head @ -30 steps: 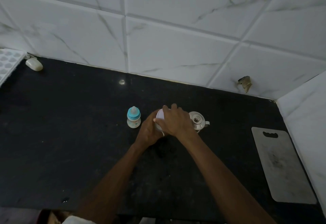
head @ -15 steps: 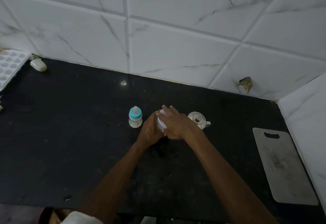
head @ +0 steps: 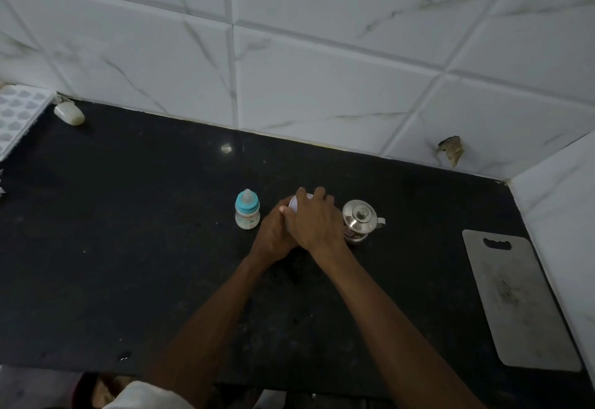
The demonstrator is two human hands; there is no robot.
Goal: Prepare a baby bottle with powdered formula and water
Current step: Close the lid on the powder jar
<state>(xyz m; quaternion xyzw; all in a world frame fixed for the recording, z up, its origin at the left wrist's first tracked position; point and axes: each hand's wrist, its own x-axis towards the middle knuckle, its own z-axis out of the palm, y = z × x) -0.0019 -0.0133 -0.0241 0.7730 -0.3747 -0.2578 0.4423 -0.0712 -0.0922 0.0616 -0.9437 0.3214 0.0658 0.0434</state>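
Note:
A small baby bottle (head: 247, 210) with a teal collar and clear teat stands upright on the black counter (head: 128, 247). Just right of it, both hands wrap a white-lidded formula container (head: 295, 202); only a sliver of its lid shows. My left hand (head: 273, 234) grips its side from the left. Over the lid lies my right hand (head: 314, 218), fingers curled down around it. A small steel pot with a knobbed lid (head: 360, 220) stands immediately right of my right hand.
A grey cutting board (head: 518, 302) lies flat at the right near the side wall. A white moulded tray (head: 19, 112) and a small white object (head: 69, 113) sit at the far left by the tiled back wall.
My right hand has shifted on top of the container's lid, its fingers turning. The container, tilted half a second ago, now sits squarer under the hand. The bottle and pot stayed put.

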